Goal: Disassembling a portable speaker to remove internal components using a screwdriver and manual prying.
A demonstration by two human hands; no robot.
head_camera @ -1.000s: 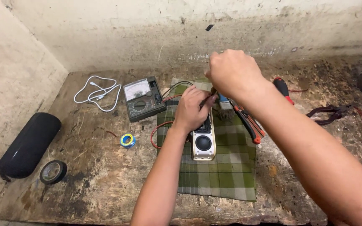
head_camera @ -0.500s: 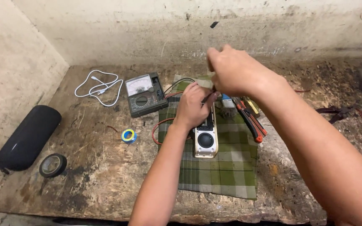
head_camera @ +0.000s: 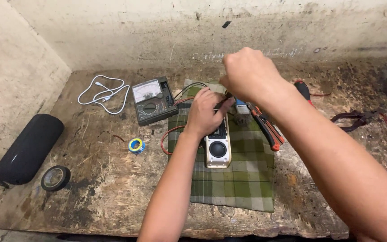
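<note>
A small white speaker unit (head_camera: pixel 217 151) with round black grilles lies on a green checked cloth (head_camera: pixel 231 179) in the middle of the worn wooden bench. My left hand (head_camera: pixel 206 112) presses down on the speaker's far end, fingers curled over it. Just above and to the right, my right hand (head_camera: pixel 246 75) is closed in a fist around something small that the fingers hide. A red wire (head_camera: pixel 169 134) loops out from under my left wrist.
An analogue multimeter (head_camera: pixel 152 100) and a coiled white cable (head_camera: pixel 105 93) lie at the left back. A black cylinder speaker (head_camera: pixel 28 149), a black tape roll (head_camera: pixel 55 178) and a small yellow-blue reel (head_camera: pixel 136 145) sit further left. Red-handled pliers (head_camera: pixel 266 129) lie on the cloth's right edge.
My right hand has shifted slightly over the speaker's far end; my left hand stays on the speaker. The view has drifted a little.
</note>
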